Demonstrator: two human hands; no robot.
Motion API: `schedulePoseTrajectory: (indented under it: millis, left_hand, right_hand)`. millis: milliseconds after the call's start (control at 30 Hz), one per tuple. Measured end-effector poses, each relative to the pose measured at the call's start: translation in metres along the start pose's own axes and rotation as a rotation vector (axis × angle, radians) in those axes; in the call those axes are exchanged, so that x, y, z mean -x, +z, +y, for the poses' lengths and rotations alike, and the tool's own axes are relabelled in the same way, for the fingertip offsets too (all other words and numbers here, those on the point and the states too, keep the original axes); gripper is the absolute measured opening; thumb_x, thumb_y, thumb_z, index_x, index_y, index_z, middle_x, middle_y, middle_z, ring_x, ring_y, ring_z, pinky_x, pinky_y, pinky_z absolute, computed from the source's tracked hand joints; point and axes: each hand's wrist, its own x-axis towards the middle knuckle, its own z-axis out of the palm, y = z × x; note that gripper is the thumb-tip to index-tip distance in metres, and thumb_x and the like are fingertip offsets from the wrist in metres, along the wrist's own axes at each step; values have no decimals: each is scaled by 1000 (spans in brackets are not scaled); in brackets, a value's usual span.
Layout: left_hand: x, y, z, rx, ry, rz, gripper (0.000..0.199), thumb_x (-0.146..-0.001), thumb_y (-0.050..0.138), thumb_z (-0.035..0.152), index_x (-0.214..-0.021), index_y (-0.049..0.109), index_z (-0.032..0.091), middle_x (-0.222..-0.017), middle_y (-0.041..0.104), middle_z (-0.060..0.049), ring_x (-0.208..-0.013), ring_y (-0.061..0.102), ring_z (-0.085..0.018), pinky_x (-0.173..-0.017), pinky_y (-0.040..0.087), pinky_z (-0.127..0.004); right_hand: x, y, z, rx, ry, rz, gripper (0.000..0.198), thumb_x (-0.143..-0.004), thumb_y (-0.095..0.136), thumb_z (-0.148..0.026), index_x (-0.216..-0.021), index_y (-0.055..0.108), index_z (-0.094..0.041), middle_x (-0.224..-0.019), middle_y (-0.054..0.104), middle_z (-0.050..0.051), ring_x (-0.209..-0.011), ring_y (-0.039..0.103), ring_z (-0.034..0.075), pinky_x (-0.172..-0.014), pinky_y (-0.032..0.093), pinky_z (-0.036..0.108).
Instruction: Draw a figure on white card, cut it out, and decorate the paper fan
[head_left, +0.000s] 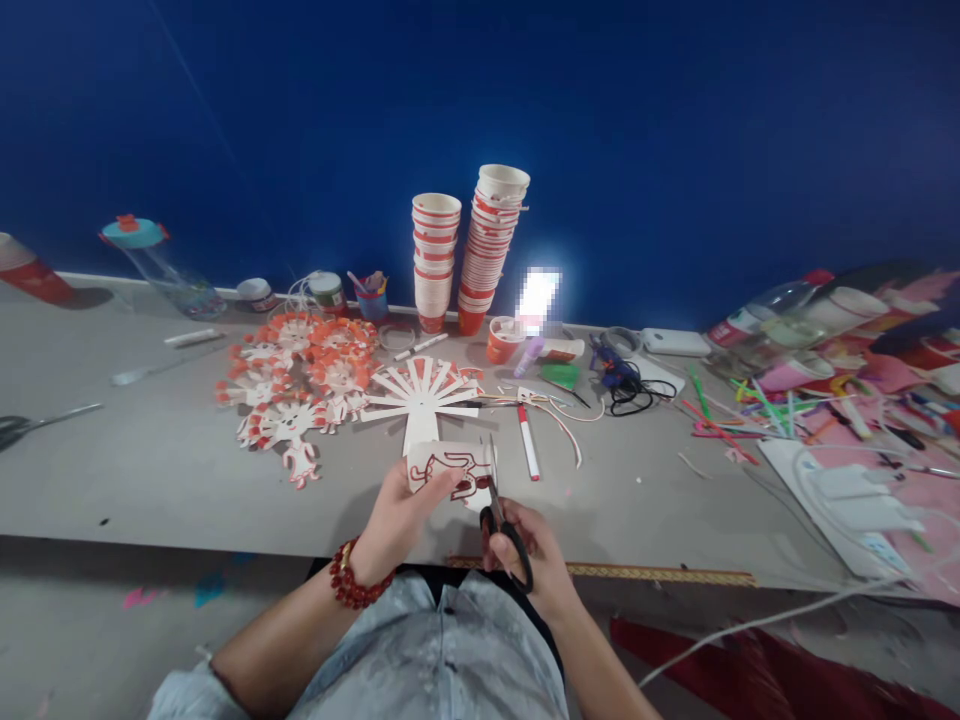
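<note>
Between the thumb and fingers of my left hand [401, 520] is a piece of white paper [450, 470] with a dark red figure drawn on it. My right hand [536, 555] grips black-handled scissors [513, 552], their blades at the paper's right edge. I cannot tell how far the blades are apart. Just beyond the paper lies a white cut-paper fan shape [421, 405] with many narrow strips. To its left is a heap of orange and white paper figures [296, 365]. A red and white marker [529, 440] lies right of the scissors.
Two tall stacks of paper cups [491, 245] stand against the blue wall, beside a lit phone [538, 300]. Left are a clear bottle [169, 265] and a fork [161, 370]. On the right are a black cable [637, 390], a white charger [862, 495] and piled craft scraps.
</note>
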Motion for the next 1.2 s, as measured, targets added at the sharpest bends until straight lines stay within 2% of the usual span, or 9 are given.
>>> schedulePoseTrajectory:
  millis: [400, 700, 1000, 1200]
  left_hand:
    - [1, -3, -1, -18, -5, 13, 25, -84, 69, 34, -97, 73, 13, -92, 76, -8, -85, 68, -22, -78, 54, -30]
    - [0, -5, -1, -38, 28, 18, 21, -84, 70, 34, -91, 75, 14, -86, 75, -6, -79, 66, -17, -74, 54, -25]
    - [1, -3, 1, -38, 11, 10, 24, -84, 70, 34, -98, 75, 14, -93, 76, -8, -85, 69, -21, -79, 54, -28]
    - [1, -3, -2, -22, 32, 10, 22, -86, 69, 32, -97, 75, 15, -96, 77, -8, -87, 69, -21, -81, 55, -28]
  right_hand:
    - [-2, -1, -2, 53, -13, -15, 54, -74, 67, -70, -66, 49, -20, -54, 48, -4, -45, 45, 11, -44, 32, 22]
    - [-4, -5, 1, 84, -17, -25, 57, -72, 67, -72, -62, 46, -20, -47, 47, -4, -41, 40, 9, -41, 29, 21]
    - [-5, -7, -16, 98, 40, -64, 59, -68, 69, -73, -60, 41, -21, -47, 46, -5, -40, 40, 8, -42, 28, 21]
    - [-7, -8, 0, 87, -21, -35, 57, -70, 68, -72, -60, 43, -21, -44, 45, -5, -39, 38, 8, -39, 26, 20]
